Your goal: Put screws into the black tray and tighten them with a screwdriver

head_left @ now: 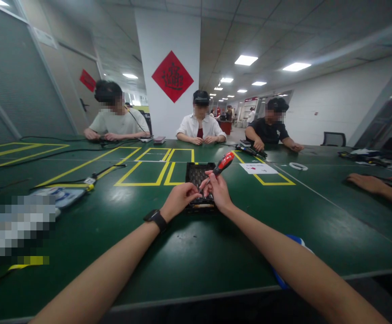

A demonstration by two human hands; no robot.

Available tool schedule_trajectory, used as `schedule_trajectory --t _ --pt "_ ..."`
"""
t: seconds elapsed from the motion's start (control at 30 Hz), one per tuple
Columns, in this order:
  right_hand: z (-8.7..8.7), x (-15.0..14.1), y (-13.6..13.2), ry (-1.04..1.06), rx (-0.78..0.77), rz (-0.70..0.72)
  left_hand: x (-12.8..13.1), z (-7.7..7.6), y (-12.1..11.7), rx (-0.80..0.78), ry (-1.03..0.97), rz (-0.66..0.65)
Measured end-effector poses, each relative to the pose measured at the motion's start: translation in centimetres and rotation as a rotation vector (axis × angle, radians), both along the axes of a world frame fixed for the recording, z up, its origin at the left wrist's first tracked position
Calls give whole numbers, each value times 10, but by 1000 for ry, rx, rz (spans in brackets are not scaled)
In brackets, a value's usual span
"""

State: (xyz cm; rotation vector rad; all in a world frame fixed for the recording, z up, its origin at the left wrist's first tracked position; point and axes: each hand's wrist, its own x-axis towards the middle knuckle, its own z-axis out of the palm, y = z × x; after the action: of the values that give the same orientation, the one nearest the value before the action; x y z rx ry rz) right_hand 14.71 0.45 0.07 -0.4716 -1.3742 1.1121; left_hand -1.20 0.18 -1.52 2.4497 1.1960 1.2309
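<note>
In the head view, a screwdriver (pixel 223 163) with a red and black handle slants up and to the right, its shaft pointing down and left. My right hand (pixel 218 190) is closed around its lower part. My left hand (pixel 181 198), with a dark watch on the wrist, pinches its fingertips close to the screwdriver's tip. Whatever those fingertips hold is too small to make out. Beneath both hands lies an open black case (pixel 196 171) with rows of small pieces inside, partly covered by my fingers.
The green table (pixel 148 256) carries yellow tape outlines. A white paper (pixel 258 168) and a white ring (pixel 298 166) lie right of the case. A blue object (pixel 280 278) is partly under my right forearm. Several people sit around the table; a person's hand (pixel 366 182) rests at right.
</note>
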Motion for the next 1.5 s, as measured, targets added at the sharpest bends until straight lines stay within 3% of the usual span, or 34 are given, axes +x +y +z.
schedule_trajectory --t 0.67,0.87,1.5 --pt "1 -2 -4 -62 9 26 -2 1 -7 -172 -73 -175" --pt "1 -3 -5 -61 22 12 -1 -2 -5 -199 -153 -90" --pt "2 -2 -6 -71 19 43 -3 0 -4 -244 -116 -174"
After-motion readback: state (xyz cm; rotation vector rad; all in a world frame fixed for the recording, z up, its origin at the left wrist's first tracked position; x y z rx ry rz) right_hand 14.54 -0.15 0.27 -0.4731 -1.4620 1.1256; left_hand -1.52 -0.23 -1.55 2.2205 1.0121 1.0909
